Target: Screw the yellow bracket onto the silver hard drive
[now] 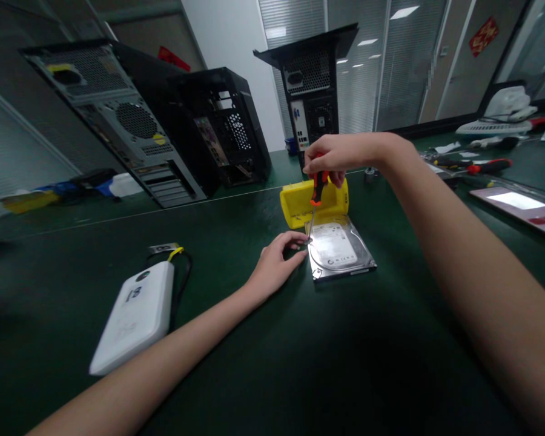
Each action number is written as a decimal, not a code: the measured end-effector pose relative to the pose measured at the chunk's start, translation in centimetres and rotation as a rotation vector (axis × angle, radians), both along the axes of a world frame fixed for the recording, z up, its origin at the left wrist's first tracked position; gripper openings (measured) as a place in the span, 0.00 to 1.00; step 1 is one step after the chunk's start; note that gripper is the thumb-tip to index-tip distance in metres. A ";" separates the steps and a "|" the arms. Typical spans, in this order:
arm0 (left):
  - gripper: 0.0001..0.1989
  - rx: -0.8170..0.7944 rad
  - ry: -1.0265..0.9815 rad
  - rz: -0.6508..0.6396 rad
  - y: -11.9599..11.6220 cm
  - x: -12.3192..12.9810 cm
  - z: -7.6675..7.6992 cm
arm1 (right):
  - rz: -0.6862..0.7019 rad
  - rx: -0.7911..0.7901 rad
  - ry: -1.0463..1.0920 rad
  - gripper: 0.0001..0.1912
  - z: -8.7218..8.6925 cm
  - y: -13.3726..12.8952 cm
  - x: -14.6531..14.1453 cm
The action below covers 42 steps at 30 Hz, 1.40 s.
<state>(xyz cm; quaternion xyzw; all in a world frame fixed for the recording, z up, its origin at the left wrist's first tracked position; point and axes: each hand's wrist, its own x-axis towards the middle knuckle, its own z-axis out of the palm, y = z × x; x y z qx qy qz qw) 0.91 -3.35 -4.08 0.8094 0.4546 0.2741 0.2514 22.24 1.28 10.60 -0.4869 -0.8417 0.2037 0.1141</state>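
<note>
A silver hard drive (361,245) with a white label lies flat on the green table. My left hand (277,257) is at its left edge, thumb and fingers bent and pressed against that side. Above the drive, my right hand (326,158) is wrapped round the red and black handle of a screwdriver (317,188). The screwdriver points down, its tip at the drive's left edge beside my left fingertips. Just behind the drive stands a yellow plastic tray (293,203), with small dark bits inside that I cannot make out.
Several black computer cases (318,91) stand at the back. A white power bank (134,312) with a dark cord lies at the left on the green table (236,375). To the right are pliers (485,165), other tools and a phone (524,206).
</note>
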 end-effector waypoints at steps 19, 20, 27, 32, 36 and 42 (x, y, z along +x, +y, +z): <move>0.15 -0.007 -0.002 0.000 0.0 0.0 -0.1 | 0.044 0.300 -0.058 0.18 -0.2 -0.8 -1.2; 0.15 -0.008 -0.002 0.000 0.0 0.0 -0.1 | 0.026 0.312 -0.056 0.19 -0.2 -0.8 -1.1; 0.15 -0.007 0.004 -0.001 0.0 0.0 -0.1 | 0.008 0.201 -0.080 0.14 0.0 -0.5 -0.1; 0.15 -0.016 0.007 0.005 0.0 0.0 -0.1 | 0.024 0.188 -0.052 0.12 -0.1 -0.5 -0.2; 0.17 -0.028 -0.026 0.008 0.1 0.0 -0.2 | 0.017 0.192 -0.047 0.14 0.1 -0.9 -0.6; 0.18 -0.024 -0.038 0.025 0.1 0.1 -0.2 | 0.025 0.237 -0.053 0.16 0.2 -1.0 -1.1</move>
